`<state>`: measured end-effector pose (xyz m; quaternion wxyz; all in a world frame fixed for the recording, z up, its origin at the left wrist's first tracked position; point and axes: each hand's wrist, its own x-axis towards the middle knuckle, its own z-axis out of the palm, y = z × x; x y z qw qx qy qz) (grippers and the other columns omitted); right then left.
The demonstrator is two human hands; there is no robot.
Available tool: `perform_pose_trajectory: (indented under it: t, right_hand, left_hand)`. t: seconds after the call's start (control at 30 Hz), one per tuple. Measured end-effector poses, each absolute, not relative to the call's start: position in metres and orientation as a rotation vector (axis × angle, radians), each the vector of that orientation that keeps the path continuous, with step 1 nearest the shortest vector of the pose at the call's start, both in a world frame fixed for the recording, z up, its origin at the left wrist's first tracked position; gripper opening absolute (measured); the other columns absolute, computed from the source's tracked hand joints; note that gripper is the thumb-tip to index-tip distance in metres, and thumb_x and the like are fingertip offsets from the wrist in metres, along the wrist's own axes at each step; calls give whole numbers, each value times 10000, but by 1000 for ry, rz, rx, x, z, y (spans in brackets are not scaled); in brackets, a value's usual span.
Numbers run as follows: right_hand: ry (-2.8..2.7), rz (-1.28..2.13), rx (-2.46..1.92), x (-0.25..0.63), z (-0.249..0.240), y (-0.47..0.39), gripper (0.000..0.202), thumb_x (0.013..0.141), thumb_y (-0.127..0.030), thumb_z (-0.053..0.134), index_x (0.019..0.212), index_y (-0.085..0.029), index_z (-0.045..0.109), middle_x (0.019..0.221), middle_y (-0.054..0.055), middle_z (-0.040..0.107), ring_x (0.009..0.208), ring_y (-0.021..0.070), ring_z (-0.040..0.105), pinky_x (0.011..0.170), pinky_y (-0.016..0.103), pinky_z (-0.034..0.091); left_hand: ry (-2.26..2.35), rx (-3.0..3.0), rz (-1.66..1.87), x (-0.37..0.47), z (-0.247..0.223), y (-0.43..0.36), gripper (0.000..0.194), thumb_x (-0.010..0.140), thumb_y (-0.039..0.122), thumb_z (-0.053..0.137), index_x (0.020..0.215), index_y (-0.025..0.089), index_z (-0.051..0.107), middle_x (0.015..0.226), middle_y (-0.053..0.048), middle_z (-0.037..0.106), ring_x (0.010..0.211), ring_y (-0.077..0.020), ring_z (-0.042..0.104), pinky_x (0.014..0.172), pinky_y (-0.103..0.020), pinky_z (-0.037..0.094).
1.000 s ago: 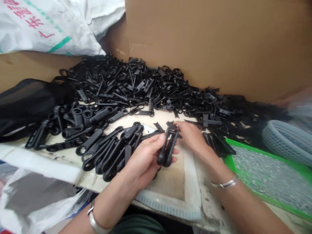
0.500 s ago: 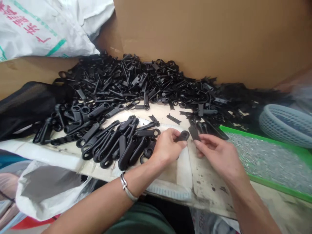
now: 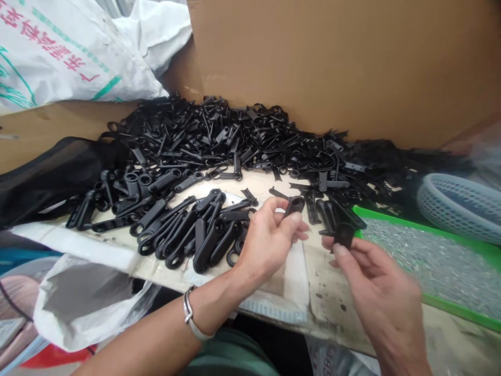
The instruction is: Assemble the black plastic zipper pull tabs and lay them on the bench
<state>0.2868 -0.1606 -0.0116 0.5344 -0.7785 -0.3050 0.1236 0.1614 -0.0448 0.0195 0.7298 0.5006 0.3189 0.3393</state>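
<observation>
My left hand [image 3: 268,237] is closed around a black plastic lever-shaped part [image 3: 295,206], its ringed end sticking up past the thumb. Between the thumb and fingers of my right hand [image 3: 381,284] is a flat black plastic piece [image 3: 344,234], held apart from the left hand's part. Just left of my left hand, several black ring-ended levers [image 3: 207,243] lie in an overlapping row. More slim black pieces [image 3: 329,214] lie beyond my right hand; one partly overlaps it in view, so its exact outline there is unclear.
A large heap of black plastic parts [image 3: 219,133] spreads along the cardboard wall [image 3: 344,62]. To the right sits a green tray [image 3: 462,308] of small clear or shiny pieces, with a grey-blue basket [image 3: 462,206] behind it. A white bag [image 3: 58,318] hangs at the front left.
My right hand has moved right and toward me with the flat piece, away from the left hand. My left hand has tilted its part more upright. The view has shifted slightly.
</observation>
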Motion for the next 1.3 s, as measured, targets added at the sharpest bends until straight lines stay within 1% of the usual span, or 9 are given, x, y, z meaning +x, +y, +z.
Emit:
perform_pose_trajectory:
  t: [0.07,0.13,0.2,0.3,0.47,0.67,0.93,1.13,1.3]
  right_hand:
    - [-749,271,-1853,280,-11,-160,417,780,-513,694,1039,-187,720,893,79,787,726,206,727,689,321,610]
    - [-812,264,-1877,275,-9,-158,426,815,-499,659,1101,-193,740,852,62,783,706,192,716,693,310,604]
    - [-878,256,-1930,271,-6,-155,433,829,-508,636,1119,-213,763,814,46,773,676,178,696,682,296,594]
    - [-890,271,-1969,265,-1,-153,461,832,-554,624,1137,-241,770,799,39,761,723,190,697,651,284,577]
    - [-871,172,-1996,253,6,-150,473,803,-582,657,1156,-286,763,975,39,772,912,242,700,865,388,554]
    - [-865,-2,-2019,232,8,-140,452,767,-560,695,1103,-270,784,958,48,768,777,240,678,807,415,535]
    - [-953,-185,-1999,206,-1,-117,483,849,-525,601,1063,-130,780,985,128,762,798,256,696,708,370,563]
    - [-1249,-314,-1956,205,-10,-118,430,960,-414,537,1162,-89,732,1159,180,712,1054,307,665,953,461,505]
    - [-1333,-329,-1952,206,-14,-123,396,989,-368,497,1187,-110,724,1181,166,704,1076,282,667,962,429,504]
  left_hand:
    - [720,958,627,156,23,-45,126,950,229,546,863,137,547,670,-29,647,545,-101,571,536,-209,387]
    - [730,814,534,151,24,-44,271,997,251,463,806,97,579,687,-56,637,528,-90,552,510,-209,359]
    - [740,685,514,146,23,-44,326,1017,246,405,822,77,604,743,-81,649,561,-100,578,541,-222,387]
    - [720,583,538,139,20,-43,278,998,178,410,871,64,630,834,-107,670,639,-125,626,589,-236,412]
    - [641,581,558,129,13,-42,193,910,68,499,980,61,679,1025,-145,690,775,-155,676,627,-228,416]
    - [653,710,645,123,5,-44,283,793,-56,535,988,60,705,950,-125,720,801,-153,686,737,-238,463]
    - [469,814,756,125,-4,-49,394,828,-21,504,1160,99,680,1095,-121,732,1004,-196,685,857,-256,496]
    - [392,971,823,122,-12,-50,407,920,86,486,1277,198,645,1219,-67,696,1171,-207,622,1046,-323,452]
    - [483,1030,794,120,-13,-49,393,935,126,496,1282,216,657,1264,-43,681,1228,-189,580,1110,-302,391]
